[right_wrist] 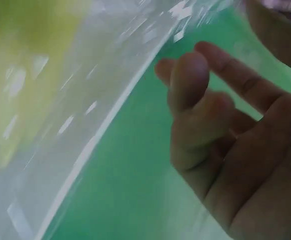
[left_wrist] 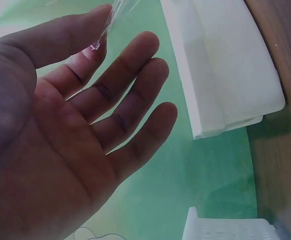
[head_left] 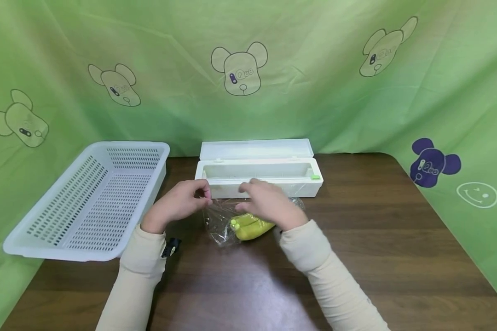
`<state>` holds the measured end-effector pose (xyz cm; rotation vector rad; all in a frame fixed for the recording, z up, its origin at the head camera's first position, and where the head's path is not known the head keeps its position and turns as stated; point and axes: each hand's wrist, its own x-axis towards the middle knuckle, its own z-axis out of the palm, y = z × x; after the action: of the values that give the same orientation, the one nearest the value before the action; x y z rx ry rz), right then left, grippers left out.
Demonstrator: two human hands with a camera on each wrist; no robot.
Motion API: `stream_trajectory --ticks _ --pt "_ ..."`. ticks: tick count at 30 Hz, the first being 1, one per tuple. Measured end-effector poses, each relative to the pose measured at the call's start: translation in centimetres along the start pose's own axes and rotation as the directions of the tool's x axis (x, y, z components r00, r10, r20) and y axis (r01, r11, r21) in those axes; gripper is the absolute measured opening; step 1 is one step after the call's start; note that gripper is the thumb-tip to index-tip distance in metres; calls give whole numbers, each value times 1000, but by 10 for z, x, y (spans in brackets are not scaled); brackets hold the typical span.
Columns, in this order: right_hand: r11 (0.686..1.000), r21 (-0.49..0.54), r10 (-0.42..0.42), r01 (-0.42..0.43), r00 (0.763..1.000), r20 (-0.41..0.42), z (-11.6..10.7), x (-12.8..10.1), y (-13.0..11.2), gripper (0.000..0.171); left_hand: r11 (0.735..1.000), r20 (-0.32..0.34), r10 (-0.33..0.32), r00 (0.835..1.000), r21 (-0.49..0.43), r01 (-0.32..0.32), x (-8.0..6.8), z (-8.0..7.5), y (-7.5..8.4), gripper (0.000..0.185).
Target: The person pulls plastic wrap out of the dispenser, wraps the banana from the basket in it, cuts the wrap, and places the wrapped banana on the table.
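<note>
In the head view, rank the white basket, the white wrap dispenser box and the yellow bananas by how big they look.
1. white basket, though it sits nearer the camera.
2. wrap dispenser box.
3. bananas, clearly smallest, partly hidden by the right hand.

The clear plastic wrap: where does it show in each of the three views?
Head: the clear plastic wrap lies crumpled around the yellow item, mid-table, between both hands.
Left wrist: only a strip at top, pinched by the left hand.
Right wrist: a blurred sheet fills the left half.
Shared landmark: the green backdrop.
</note>
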<state>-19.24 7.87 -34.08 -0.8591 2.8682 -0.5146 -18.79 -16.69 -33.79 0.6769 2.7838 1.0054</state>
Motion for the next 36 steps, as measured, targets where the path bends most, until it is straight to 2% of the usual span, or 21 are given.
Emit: stream_trajectory --ticks 3,5,12,15,18,23,27,32,34,36 --pt "998 27 49 -49 999 -12 -11 -8 31 41 1000 -20 -3 1000 -3 3 0 0 -1 14" --pt "998 3 63 -63 997 -41 -15 -15 50 32 1000 -36 -8 999 -3 8 0 -1 -1 14" --pt "979 -162 95 -122 982 -163 -14 -40 95 18 999 -82 -38 996 0 38 3 0 -4 11" --pt "973 -192 86 -127 974 -208 -12 -48 104 12 998 -105 -55 993 -14 54 4 1 -4 11" --pt "975 -191 59 -111 964 -259 -12 -54 107 16 998 -146 -68 987 -22 66 5 3 -4 11" --pt "973 -212 14 -86 947 -320 -19 -65 104 13 995 -230 -88 969 17 94 9 8 -2 11" --pt "974 -214 -2 -77 938 -347 -21 -77 100 17 993 -264 -87 960 51 104 9 11 3 11" --pt "977 -210 -43 -46 915 -400 -14 -93 97 19 992 -269 -6 963 119 39 -1 16 14 12" --pt "974 -227 -70 -28 908 -413 -9 -99 96 17 981 -273 75 959 193 -22 -7 20 17 14" --pt "967 -254 -100 -10 903 -418 -4 -103 96 16 950 -268 181 946 295 -98 -14 28 19 15"
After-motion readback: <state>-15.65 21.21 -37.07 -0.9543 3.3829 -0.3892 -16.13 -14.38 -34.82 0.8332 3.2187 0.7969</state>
